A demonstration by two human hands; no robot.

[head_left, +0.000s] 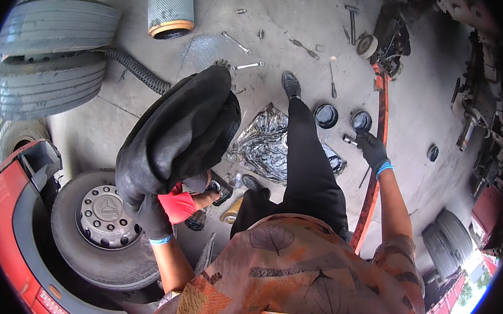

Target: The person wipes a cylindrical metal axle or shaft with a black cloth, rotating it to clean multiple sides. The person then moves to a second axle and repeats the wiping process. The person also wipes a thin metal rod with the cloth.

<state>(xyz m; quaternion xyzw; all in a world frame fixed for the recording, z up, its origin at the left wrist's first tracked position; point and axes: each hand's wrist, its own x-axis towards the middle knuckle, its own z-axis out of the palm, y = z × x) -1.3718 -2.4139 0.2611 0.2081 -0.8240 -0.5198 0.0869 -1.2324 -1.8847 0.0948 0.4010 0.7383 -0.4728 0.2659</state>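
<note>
My left hand, in a dark glove with a blue band at the wrist, is closed at the lower end of a bulky, folded black rubber-like piece. The piece hides the fingertips and part of the floor beyond. My right hand, gloved the same way, grips a short shiny metal socket. Just beyond it stands a round dark cup, with another round cup to its left. Between my feet and the rubber-like piece lies a crumpled silvery sheet.
A co-worker's red sleeve shows near my left forearm, their hand holding a dark phone-like thing. Wrenches lie ahead, near a cylindrical filter. A truck wheel and stacked tyres stand left; an orange-red bar runs right.
</note>
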